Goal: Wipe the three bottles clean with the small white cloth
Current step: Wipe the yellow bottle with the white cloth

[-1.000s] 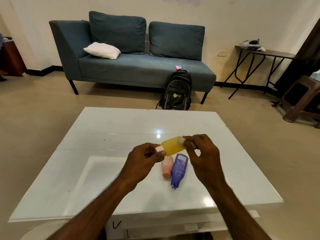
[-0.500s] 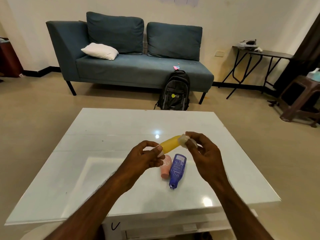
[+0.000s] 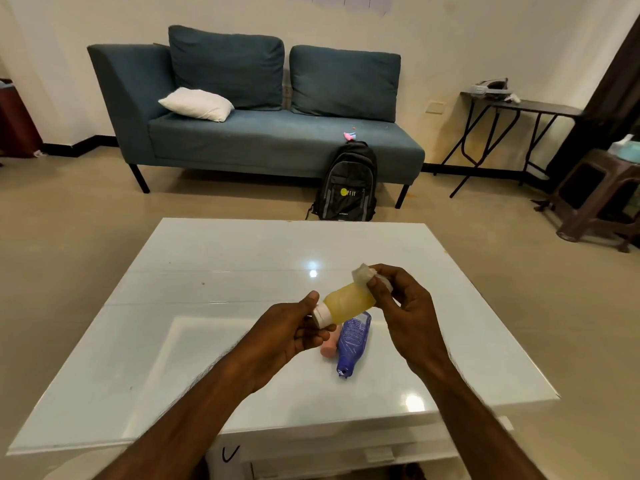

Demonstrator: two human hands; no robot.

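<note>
Both forearms reach in from 6 o'clock over the white bench [image 3: 173, 341]. The left hand [image 3: 291, 332] has its thumb and curled fingers pinched round the white cap end of the yellow bottle [image 3: 349, 303]. The bottle is held clear above the bench and tilted, cap toward 8 o'clock and base toward 2 o'clock. At the base end, the right hand [image 3: 407, 313] pinches the small white cloth [image 3: 362, 275] in its curled fingers and presses it on the bottle.

Beneath the hands, the blue bottle [image 3: 351, 344] lies flat on the bench with its cap toward 6 o'clock. At its 9 o'clock, just beside it, lies the pink bottle [image 3: 329, 346], partly hidden by the left hand.

Beyond the bench at 12 o'clock, a black backpack [image 3: 348, 183] stands on the floor against a blue sofa [image 3: 277, 140]. A white pillow [image 3: 197, 103] lies toward the sofa's 10 o'clock end.
</note>
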